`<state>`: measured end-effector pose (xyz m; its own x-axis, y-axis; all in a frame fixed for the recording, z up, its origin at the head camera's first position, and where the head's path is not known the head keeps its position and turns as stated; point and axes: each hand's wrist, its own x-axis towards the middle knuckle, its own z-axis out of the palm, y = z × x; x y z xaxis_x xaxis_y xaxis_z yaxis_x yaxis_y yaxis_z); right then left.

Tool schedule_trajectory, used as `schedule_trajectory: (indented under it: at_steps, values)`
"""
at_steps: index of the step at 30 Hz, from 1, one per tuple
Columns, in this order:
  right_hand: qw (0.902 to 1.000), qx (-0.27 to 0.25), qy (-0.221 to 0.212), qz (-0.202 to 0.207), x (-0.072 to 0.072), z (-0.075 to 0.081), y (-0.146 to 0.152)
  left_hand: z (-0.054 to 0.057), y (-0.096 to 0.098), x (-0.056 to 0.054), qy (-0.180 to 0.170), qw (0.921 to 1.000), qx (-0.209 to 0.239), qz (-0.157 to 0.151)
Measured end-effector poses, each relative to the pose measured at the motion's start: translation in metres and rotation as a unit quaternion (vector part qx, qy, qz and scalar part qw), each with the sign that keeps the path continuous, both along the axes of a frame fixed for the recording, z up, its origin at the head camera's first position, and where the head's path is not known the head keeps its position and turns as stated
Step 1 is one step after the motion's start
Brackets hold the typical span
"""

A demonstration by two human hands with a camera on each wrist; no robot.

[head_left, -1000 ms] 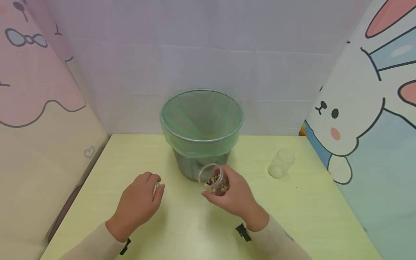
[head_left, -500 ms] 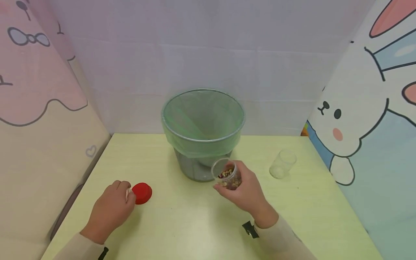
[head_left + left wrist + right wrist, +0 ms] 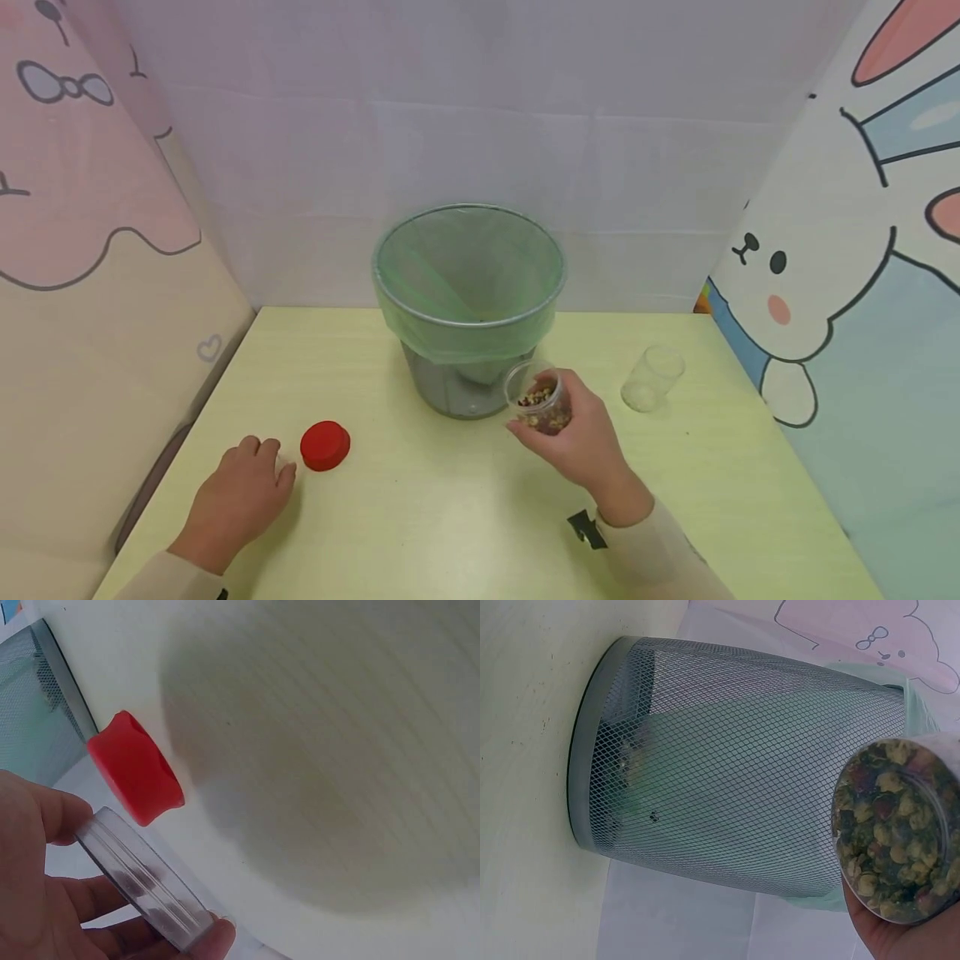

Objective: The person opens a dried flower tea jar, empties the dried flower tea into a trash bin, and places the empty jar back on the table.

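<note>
My right hand (image 3: 588, 442) grips a clear jar (image 3: 900, 832) partly filled with dried flower buds (image 3: 538, 397). The jar tilts, its open mouth facing up and left, in front of the mesh bin (image 3: 468, 392). Low over the left part of the table, my left hand (image 3: 236, 500) holds a clear round lid (image 3: 142, 877) by its edge, thumb on one side and fingers on the other. Just beyond that hand lies a red cap (image 3: 325, 446), which the fingers do not touch. In the head view the clear lid is mostly hidden by the hand.
A green liner (image 3: 420, 333) is folded over the bin's rim at the back middle. An empty clear cup (image 3: 651, 379) stands at the right of the pale yellow table (image 3: 450, 533). Printed cloth hangs on the left, back and right sides.
My left hand has moved left and toward me with the clear lid, and the red cap is now in full view on the table. My right hand has shifted slightly right with the jar.
</note>
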<state>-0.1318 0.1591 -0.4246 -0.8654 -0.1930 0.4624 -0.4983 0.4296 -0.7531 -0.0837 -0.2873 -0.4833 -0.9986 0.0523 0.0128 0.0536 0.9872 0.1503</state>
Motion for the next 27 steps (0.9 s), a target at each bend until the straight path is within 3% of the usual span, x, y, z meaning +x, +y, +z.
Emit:
schedule_trajectory:
  at_steps: [16, 27]
  values:
    - [0.9994, 0.012, -0.009, -0.032, 0.002, 0.003, 0.008, -0.02, -0.007, -0.004, -0.016, 0.9995, -0.025, -0.011]
    - [0.9992, 0.01, -0.022, -0.03, 0.001, 0.001, 0.007, -0.032, -0.007, -0.002, 0.005, 0.9992, -0.037, -0.018]
